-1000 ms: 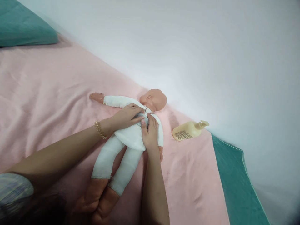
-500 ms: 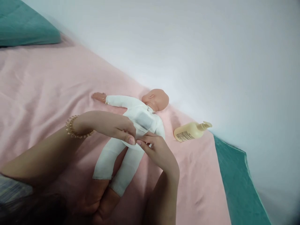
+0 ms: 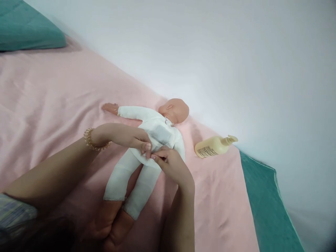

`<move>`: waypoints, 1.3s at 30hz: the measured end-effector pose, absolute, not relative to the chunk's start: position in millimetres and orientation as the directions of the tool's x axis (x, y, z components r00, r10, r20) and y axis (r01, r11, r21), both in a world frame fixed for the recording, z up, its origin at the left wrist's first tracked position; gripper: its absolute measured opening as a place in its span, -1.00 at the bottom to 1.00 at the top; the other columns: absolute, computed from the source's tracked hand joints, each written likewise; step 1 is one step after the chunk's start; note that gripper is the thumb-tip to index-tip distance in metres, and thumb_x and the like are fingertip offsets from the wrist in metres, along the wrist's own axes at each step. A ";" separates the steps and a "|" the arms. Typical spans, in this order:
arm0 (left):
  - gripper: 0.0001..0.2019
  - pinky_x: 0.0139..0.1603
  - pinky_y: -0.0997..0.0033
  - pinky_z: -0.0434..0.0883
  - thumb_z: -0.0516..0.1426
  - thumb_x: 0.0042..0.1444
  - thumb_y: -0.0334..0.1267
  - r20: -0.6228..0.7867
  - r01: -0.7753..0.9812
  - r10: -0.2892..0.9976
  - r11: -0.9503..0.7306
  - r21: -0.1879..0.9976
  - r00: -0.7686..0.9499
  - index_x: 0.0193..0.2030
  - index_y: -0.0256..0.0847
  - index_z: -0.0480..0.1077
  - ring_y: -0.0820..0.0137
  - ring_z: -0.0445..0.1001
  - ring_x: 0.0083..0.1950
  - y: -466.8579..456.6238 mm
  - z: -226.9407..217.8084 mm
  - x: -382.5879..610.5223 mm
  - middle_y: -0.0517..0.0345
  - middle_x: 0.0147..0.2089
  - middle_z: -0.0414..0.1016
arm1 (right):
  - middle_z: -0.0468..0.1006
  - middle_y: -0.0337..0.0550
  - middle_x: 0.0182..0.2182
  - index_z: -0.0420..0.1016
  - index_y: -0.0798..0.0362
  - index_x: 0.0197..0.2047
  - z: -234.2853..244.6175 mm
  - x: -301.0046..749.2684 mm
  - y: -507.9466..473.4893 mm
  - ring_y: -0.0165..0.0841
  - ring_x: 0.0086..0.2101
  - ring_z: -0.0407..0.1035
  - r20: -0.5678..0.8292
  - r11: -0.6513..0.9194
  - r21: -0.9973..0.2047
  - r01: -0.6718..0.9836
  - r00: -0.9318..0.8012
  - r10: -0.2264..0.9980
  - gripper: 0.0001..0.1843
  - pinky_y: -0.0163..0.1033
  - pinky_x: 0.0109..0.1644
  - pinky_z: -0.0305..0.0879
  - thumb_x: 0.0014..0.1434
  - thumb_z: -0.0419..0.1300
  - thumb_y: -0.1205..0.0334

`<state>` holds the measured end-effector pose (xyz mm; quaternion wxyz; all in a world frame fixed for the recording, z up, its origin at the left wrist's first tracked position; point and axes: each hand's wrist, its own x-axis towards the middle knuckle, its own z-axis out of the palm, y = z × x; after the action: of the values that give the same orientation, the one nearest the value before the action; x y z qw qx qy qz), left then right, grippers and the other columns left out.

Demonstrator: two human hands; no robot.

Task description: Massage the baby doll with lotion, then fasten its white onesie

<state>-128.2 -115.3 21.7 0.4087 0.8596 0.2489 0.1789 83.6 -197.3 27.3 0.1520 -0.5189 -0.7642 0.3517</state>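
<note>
A baby doll [image 3: 157, 131] in white clothes lies on its back on a pink blanket [image 3: 52, 94], head toward the wall. My left hand [image 3: 136, 140], with a gold bracelet at the wrist, pinches the lower hem of the doll's white top at the waist. My right hand [image 3: 169, 164] meets it fingertip to fingertip and pinches the same hem from the right. A grey rectangular patch shows on the doll's chest. The doll's feet lie near my lap at the bottom of the view.
A cream pump bottle [image 3: 214, 146] lies on its side on the blanket, right of the doll. A white wall [image 3: 236, 52] runs along the far side. Teal bedding shows at the top left [image 3: 26, 31] and lower right [image 3: 265, 206].
Both hands left the doll's chest and neck and moved down to its waist, where they now pinch the hem of the top. The chest patch is now uncovered.
</note>
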 end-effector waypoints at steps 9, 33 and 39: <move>-0.47 -0.11 0.27 0.45 -0.06 0.28 0.21 0.005 0.217 0.443 -0.449 0.867 0.896 -0.21 -0.10 0.59 0.21 0.54 -0.19 -114.0 22.2 -125.3 0.05 -0.19 0.62 | 0.50 -0.21 -0.35 0.66 -0.02 -0.35 17.3 90.2 -189.3 -0.39 -0.36 0.38 -0.077 0.149 -0.729 0.668 -0.297 0.952 -0.71 -0.27 -0.27 0.27 0.29 0.12 0.19; -0.50 -0.21 0.37 0.33 -0.05 0.35 0.09 0.101 0.294 0.570 -0.557 0.777 0.815 -0.28 -0.23 0.54 0.30 0.47 -0.26 -104.9 17.4 -116.2 0.11 -0.28 0.59 | 0.58 -0.18 -0.29 0.62 -0.01 -0.35 15.9 91.4 -187.6 -0.33 -0.29 0.42 0.009 0.104 -0.744 0.660 -0.146 0.989 -0.70 -0.24 -0.22 0.26 0.31 0.11 0.14; -0.50 -0.20 0.38 0.31 -0.06 0.35 0.10 0.182 0.270 0.590 -0.594 0.758 0.786 -0.24 -0.24 0.54 0.30 0.50 -0.21 -100.1 8.9 -114.0 0.10 -0.23 0.60 | 0.59 -0.20 -0.24 0.61 0.01 -0.31 15.5 93.3 -186.9 -0.35 -0.24 0.43 0.045 0.070 -0.720 0.691 -0.055 0.997 -0.72 -0.25 -0.17 0.26 0.32 0.09 0.19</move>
<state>-114.0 -100.1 8.9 0.3763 0.8669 0.2481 0.2129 93.3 -186.9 15.5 0.2841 -0.6261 -0.6741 0.2700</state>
